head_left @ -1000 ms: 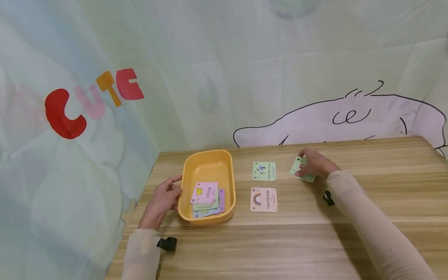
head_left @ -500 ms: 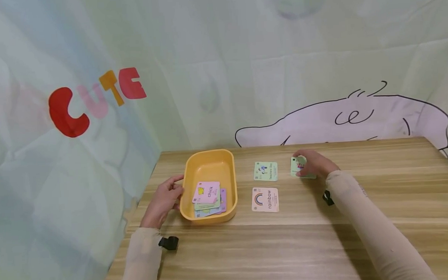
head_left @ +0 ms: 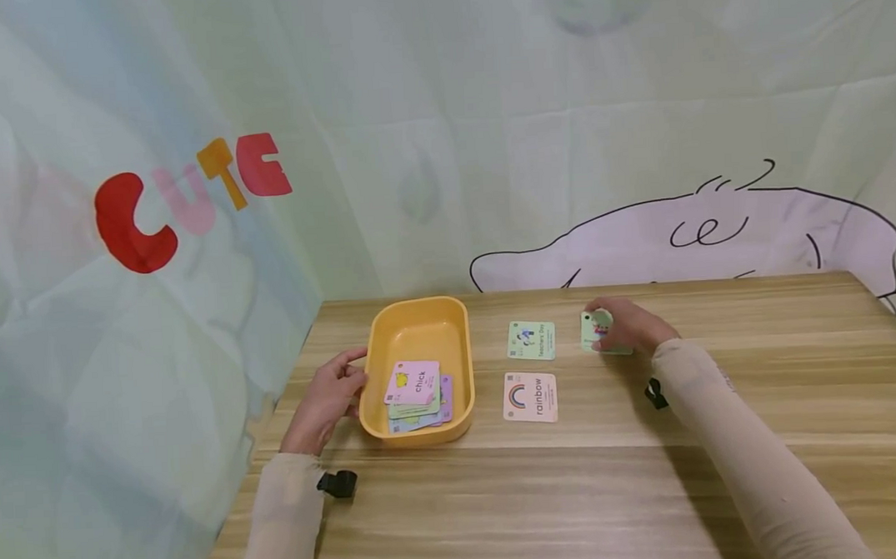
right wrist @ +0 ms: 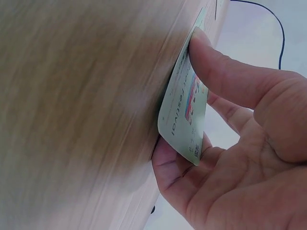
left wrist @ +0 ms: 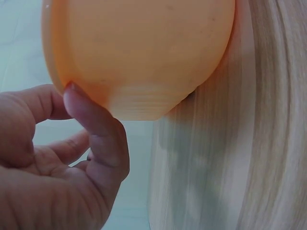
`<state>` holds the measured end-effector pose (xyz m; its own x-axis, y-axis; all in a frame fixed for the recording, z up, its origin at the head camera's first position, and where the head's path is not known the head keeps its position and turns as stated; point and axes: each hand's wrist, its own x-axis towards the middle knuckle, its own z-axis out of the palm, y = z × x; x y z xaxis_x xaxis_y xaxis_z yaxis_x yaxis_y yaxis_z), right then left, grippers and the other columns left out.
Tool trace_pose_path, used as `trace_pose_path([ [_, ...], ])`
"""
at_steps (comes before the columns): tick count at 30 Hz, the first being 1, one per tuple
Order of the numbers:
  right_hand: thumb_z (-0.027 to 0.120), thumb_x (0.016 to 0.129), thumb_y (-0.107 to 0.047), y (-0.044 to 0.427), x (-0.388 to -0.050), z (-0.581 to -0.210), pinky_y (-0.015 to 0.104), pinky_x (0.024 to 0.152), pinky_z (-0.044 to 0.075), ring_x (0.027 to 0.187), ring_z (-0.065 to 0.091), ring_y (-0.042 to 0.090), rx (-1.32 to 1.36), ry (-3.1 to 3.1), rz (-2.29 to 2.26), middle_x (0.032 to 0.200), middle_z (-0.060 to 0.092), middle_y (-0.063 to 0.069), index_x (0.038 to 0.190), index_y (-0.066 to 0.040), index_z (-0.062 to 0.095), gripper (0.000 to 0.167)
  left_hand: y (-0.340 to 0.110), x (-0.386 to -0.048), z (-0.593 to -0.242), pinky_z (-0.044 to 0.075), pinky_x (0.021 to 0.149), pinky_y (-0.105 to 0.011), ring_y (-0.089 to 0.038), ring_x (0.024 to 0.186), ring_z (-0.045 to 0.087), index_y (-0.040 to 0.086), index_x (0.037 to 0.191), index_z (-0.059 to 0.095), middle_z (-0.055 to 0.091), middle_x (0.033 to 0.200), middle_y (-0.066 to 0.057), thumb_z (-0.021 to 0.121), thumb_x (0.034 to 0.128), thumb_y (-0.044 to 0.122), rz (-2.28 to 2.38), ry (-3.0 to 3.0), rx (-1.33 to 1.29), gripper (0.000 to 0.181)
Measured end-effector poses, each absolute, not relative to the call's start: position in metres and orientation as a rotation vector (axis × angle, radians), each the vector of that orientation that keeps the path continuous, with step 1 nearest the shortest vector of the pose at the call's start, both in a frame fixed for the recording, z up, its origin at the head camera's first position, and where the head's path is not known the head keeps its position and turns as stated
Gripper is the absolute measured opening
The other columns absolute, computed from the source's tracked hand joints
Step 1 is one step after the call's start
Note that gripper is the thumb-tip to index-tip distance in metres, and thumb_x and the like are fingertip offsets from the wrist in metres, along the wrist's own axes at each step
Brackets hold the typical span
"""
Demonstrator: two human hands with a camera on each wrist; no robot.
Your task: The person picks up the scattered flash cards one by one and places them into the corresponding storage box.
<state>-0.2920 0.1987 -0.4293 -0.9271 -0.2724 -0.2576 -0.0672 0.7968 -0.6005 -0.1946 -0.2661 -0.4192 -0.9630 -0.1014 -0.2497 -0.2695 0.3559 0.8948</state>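
Note:
My left hand [head_left: 329, 401] holds the left rim of a yellow plastic tray [head_left: 421, 341]; in the left wrist view, the thumb and a curled finger meet at the edge of the tray [left wrist: 144, 43]. Several picture cards lie overlapped inside, a pink "chick" card [head_left: 412, 383] on top. At the right, my right hand [head_left: 633, 326] holds a pale green card [head_left: 597, 330] by opposite edges. Up close, this card [right wrist: 184, 105] reads "Festival", with the first word partly covered by the thumb. It is at or just above the tabletop; one fingertip reaches under its edge.
Between tray and right hand lie a green "Teachers' Day" card [head_left: 532, 341] and, nearer me, a peach "rainbow" card [head_left: 530, 397]. Both lie on the wooden table [head_left: 518, 502]. A printed curtain [head_left: 412, 148] hangs behind the table and along its left.
The right hand has turned the green card from a slant to nearly square with the Teachers' Day card. It has barely moved in the last half second. The left hand stays on the tray.

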Motion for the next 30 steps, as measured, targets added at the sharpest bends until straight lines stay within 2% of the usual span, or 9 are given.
trace_pose_path([
  [12, 0.08, 0.086, -0.009, 0.205, -0.293, -0.432, 0.056, 0.105, 0.038, 0.116, 0.046, 0.035, -0.283, 2.599, -1.026, 0.146, 0.045, 0.022, 0.147, -0.01, 0.047, 0.07, -0.266, -0.195, -0.419, 0.055, 0.059, -0.028, -0.022, 0.084, 0.059, 0.016, 0.151, 0.047, 0.052, 0.112, -0.012, 0.051, 0.1032, 0.013, 1.668, 2.457, -0.339, 0.048],
  [22, 0.067, 0.095, -0.006, 0.209, -0.289, -0.426, 0.064, 0.114, 0.027, 0.13, 0.042, 0.04, -0.379, 2.575, -1.1, 0.155, 0.038, 0.025, 0.147, -0.008, 0.048, 0.056, -0.265, -0.193, -0.419, 0.054, 0.055, -0.027, -0.02, 0.082, 0.059, 0.013, 0.151, 0.046, 0.052, 0.111, -0.012, 0.051, 0.1034, 0.011, 1.679, 2.463, -0.315, 0.048],
  [30, 0.066, 0.098, -0.018, 0.206, -0.287, -0.416, 0.067, 0.117, 0.02, 0.144, 0.03, 0.039, -0.401, 2.504, -1.191, 0.161, 0.032, 0.018, 0.152, -0.016, 0.045, 0.058, -0.264, -0.194, -0.42, 0.055, 0.057, -0.028, -0.021, 0.084, 0.059, 0.014, 0.151, 0.046, 0.053, 0.112, -0.012, 0.051, 0.1026, 0.012, 1.658, 2.468, -0.324, 0.049],
])
